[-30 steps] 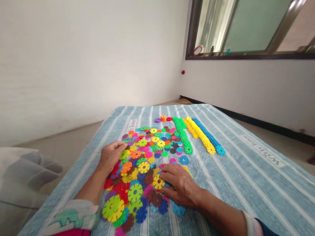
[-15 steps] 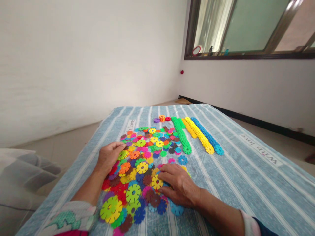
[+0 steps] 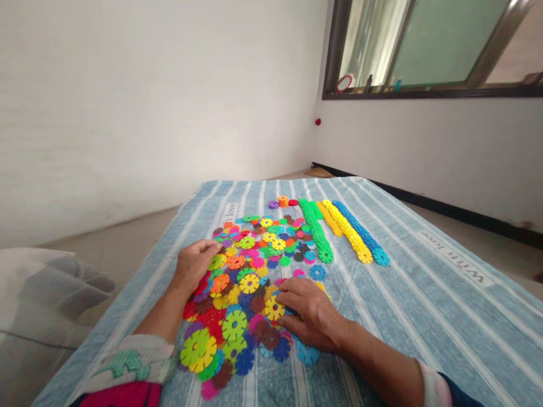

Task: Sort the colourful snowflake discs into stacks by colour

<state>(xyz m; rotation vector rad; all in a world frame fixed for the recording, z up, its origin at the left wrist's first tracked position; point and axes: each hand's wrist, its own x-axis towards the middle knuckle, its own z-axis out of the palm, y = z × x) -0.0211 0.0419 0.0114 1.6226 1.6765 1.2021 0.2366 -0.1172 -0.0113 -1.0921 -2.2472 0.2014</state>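
A heap of flat, notched plastic discs in many colours (image 3: 235, 324) lies on the striped cloth. My left hand (image 3: 195, 263) rests at the heap's left edge, fingers bent and pressed together; whatever the fingertips hold is hidden. Close beside them is a yellow-green disc (image 3: 217, 262). On the right side, my right hand (image 3: 314, 314) lies palm down, thumb and fingers curled at the edge of a yellow disc (image 3: 274, 308). More yellow pieces (image 3: 322, 289) peek out behind its knuckles; I cannot tell whether the palm holds them. A loose blue disc (image 3: 317, 272) sits just beyond.
Overlapping discs form rows by colour: green (image 3: 318, 237), yellow (image 3: 350, 234) and blue (image 3: 365, 234). Small orange (image 3: 283, 201), purple (image 3: 274, 204) and red (image 3: 293, 202) groups stand at the far end. Sheer white fabric (image 3: 51, 299) hangs at the left of the cloth-covered table (image 3: 424, 316).
The whole view has shifted slightly, so everything appears a little to the right and mostly higher. Both hands keep nearly the same places against the heap.
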